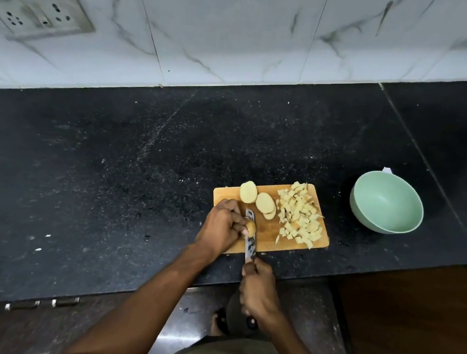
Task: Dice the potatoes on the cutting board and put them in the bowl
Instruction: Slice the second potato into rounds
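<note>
on board | left hand pins potato piece | right hand grips knife

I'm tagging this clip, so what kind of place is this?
Most likely a home kitchen: a black stone counter backed by marble-look wall tiles, and a wooden cutting board with diced potatoes beside a green bowl.

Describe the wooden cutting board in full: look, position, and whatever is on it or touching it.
The rectangular light-brown wooden cutting board has rounded corners and lies flat, slightly skewed, near the front edge of the black speckled stone counter. A pile of pale diced potato cubes covers its right part; potato slices lie at its far left. The left hand steadies a potato piece on it while a patterned knife cuts there.
</note>
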